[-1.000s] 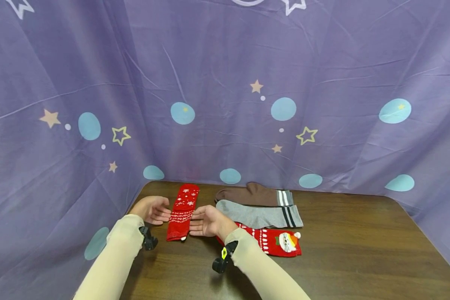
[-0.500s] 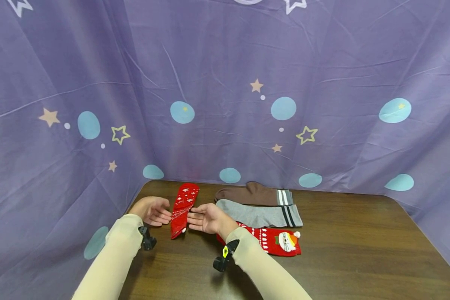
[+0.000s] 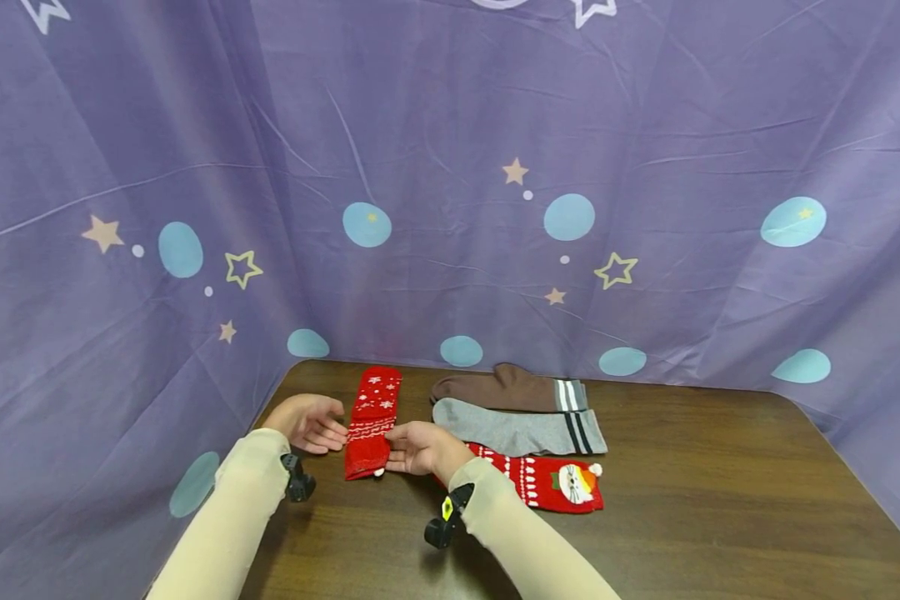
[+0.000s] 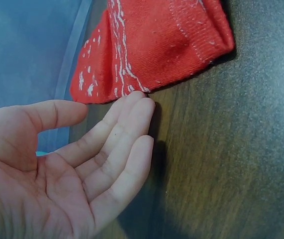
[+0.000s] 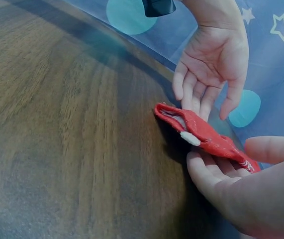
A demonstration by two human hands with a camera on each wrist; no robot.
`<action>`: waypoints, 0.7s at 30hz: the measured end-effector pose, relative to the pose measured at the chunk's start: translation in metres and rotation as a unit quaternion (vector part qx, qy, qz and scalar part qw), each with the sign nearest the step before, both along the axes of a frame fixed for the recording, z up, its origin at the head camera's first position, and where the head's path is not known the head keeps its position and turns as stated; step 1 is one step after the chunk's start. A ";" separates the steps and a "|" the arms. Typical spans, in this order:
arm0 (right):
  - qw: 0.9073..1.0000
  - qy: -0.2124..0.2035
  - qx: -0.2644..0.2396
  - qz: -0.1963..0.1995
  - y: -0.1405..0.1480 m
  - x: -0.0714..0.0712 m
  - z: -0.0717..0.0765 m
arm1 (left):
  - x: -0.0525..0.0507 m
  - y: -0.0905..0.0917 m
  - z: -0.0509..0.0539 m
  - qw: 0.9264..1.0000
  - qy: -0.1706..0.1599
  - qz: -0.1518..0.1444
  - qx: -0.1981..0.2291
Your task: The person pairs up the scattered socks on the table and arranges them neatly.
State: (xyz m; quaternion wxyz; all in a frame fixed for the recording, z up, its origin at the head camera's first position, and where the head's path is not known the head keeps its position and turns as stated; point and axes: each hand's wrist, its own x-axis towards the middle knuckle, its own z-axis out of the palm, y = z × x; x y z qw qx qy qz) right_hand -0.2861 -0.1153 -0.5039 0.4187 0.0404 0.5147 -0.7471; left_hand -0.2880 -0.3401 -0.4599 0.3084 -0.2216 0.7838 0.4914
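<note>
A red sock (image 3: pixel 370 450) with white snowflakes and zigzag bands lies lengthwise at the left of the table, between both hands. Its cuff, with a small white pompom (image 5: pixel 190 138), points toward me. My left hand (image 3: pixel 311 423) is held palm inward, its fairly straight fingertips at the sock's left edge; in the left wrist view the thumb stands apart from the cloth. On the other side, my right hand (image 3: pixel 426 450) has its fingers at the right edge, partly beneath the cuff in the right wrist view. Its thumb (image 5: pixel 268 148) is near the cloth; whether it touches is unclear.
Right of the hands lie a brown sock (image 3: pixel 487 392) with a striped cuff, a grey sock (image 3: pixel 510 427) with black stripes, and another red sock (image 3: pixel 532 482) with a cat figure, partly covered by the right arm. A purple curtain (image 3: pixel 450 208) borders the table's back and left.
The red sock's cuff part first narrowed and skewed between the hands, then spread flatter and shifted slightly right. My right hand moved a little right and nearer to me; the left hardly moved.
</note>
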 end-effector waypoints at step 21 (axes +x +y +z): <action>0.999 -0.004 -0.040 -0.007 -0.001 -0.003 0.004 | -0.004 0.007 -0.009 0.995 0.032 0.059 0.069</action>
